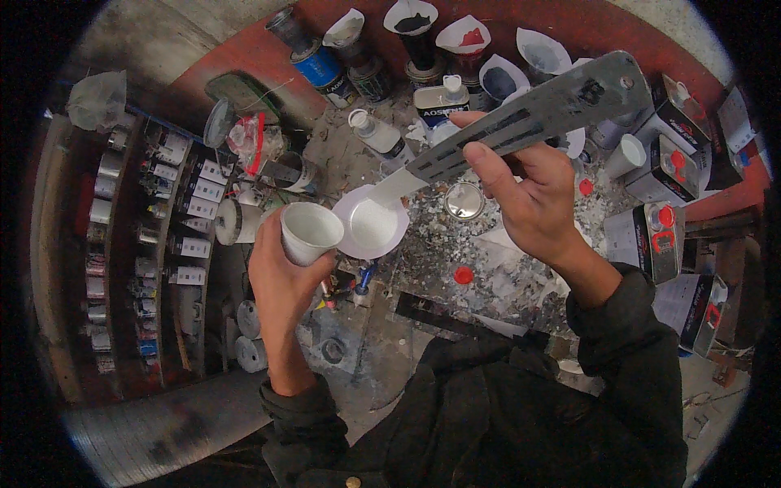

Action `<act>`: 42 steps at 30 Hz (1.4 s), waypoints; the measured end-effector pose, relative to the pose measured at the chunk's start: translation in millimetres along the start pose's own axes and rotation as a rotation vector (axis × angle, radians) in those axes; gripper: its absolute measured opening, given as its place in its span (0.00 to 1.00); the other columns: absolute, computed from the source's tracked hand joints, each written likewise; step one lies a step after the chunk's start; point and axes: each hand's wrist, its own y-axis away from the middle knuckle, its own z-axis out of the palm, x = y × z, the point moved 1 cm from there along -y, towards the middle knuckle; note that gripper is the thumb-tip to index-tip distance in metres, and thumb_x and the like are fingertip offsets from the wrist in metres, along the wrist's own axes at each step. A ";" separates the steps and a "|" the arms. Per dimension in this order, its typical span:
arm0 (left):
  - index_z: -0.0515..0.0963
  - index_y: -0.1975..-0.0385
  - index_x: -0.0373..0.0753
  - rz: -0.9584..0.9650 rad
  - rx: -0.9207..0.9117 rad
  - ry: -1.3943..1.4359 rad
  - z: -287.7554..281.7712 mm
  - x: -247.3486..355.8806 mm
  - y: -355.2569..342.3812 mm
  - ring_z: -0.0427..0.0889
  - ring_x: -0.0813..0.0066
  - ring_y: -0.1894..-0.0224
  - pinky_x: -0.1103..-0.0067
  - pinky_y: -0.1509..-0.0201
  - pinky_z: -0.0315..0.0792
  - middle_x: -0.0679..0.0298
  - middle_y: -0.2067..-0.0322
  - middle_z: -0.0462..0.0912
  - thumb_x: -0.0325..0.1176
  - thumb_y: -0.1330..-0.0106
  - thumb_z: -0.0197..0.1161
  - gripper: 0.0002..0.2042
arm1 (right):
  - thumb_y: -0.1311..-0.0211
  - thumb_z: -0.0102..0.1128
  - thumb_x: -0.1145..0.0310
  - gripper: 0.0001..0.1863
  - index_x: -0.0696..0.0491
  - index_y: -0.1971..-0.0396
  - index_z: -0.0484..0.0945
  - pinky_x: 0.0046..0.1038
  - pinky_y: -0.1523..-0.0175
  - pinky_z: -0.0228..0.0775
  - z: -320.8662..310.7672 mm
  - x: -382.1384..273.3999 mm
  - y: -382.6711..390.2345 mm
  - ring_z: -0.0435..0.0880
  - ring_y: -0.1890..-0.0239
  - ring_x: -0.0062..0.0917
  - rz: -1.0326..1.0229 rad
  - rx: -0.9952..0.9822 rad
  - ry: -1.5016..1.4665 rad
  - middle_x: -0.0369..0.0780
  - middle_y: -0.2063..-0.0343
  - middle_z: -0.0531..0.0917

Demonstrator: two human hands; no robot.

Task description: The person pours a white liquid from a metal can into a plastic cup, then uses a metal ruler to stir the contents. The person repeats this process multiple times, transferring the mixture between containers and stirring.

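Note:
My left hand (279, 285) is wrapped round a white cup (313, 229), held tilted slightly with its mouth up. In my right hand (533, 191) is a long metal paint mixing stick (541, 110) with slots in it, gripped between thumb and fingers. Its lower end is coated white and dips over a paper cone strainer (396, 234). White wet-looking liquid shows inside the strainer, which sits just right of the cup. Under it a blue fitting (366, 278) shows; what the strainer rests in is mostly hidden.
Several used paper strainers (464, 37) stand in cans along the back. Metal cans with red caps (647, 236) line the right. Shelves of small tins (195, 203) fill the left. A round lid (464, 200) and a red cap (464, 275) lie on the paint-spattered bench.

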 end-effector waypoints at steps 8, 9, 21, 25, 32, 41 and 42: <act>0.74 0.47 0.35 -0.014 -0.008 0.008 -1.2 2.0 -0.1 0.82 0.51 0.51 0.66 0.46 0.74 0.51 0.53 0.80 0.32 0.58 0.72 0.32 | 0.32 0.60 0.73 0.12 0.59 0.51 0.82 0.23 0.60 0.75 0.4 -3.6 -1.5 0.84 0.66 0.19 0.003 0.027 -0.026 0.42 0.64 0.87; 0.74 0.47 0.36 -0.011 -0.010 0.007 -1.5 2.3 -0.3 0.82 0.51 0.51 0.66 0.46 0.74 0.51 0.53 0.80 0.32 0.58 0.72 0.32 | 0.32 0.60 0.73 0.13 0.59 0.51 0.82 0.23 0.60 0.75 0.2 -4.0 -1.7 0.84 0.66 0.19 0.005 0.026 -0.025 0.42 0.64 0.87; 0.74 0.47 0.38 0.070 -0.013 -0.051 0.8 2.9 0.2 0.80 0.50 0.51 0.65 0.47 0.74 0.53 0.53 0.79 0.30 0.59 0.73 0.32 | 0.33 0.60 0.73 0.11 0.60 0.54 0.83 0.24 0.58 0.75 -0.2 -2.2 -0.3 0.84 0.65 0.20 0.033 0.040 -0.011 0.43 0.59 0.88; 0.74 0.47 0.39 0.055 -0.019 -0.089 -0.2 6.4 1.3 0.80 0.51 0.50 0.65 0.47 0.74 0.53 0.53 0.78 0.30 0.59 0.74 0.32 | 0.33 0.61 0.73 0.11 0.60 0.53 0.83 0.24 0.58 0.75 -0.5 -2.8 0.2 0.84 0.65 0.20 0.044 0.036 -0.013 0.42 0.59 0.88; 0.74 0.46 0.40 0.089 -0.020 -0.172 0.7 5.2 1.1 0.78 0.49 0.50 0.63 0.46 0.73 0.53 0.52 0.78 0.29 0.61 0.74 0.34 | 0.33 0.61 0.73 0.11 0.60 0.54 0.83 0.24 0.58 0.75 1.2 -2.7 1.0 0.84 0.66 0.21 0.066 0.039 -0.016 0.43 0.60 0.88; 0.74 0.44 0.42 0.106 -0.026 -0.256 0.5 4.7 -0.3 0.76 0.48 0.50 0.61 0.46 0.70 0.54 0.53 0.77 0.27 0.66 0.73 0.38 | 0.30 0.58 0.73 0.15 0.60 0.47 0.80 0.14 0.70 0.59 1.5 6.9 1.6 0.68 0.75 0.07 -0.031 -0.013 0.007 0.30 0.71 0.81; 0.74 0.44 0.42 0.118 -0.020 -0.270 0.6 5.9 -0.3 0.76 0.48 0.50 0.61 0.45 0.70 0.54 0.53 0.77 0.27 0.66 0.73 0.39 | 0.30 0.58 0.73 0.15 0.60 0.47 0.80 0.14 0.70 0.60 1.1 6.2 1.5 0.68 0.75 0.07 -0.024 -0.015 0.006 0.31 0.70 0.81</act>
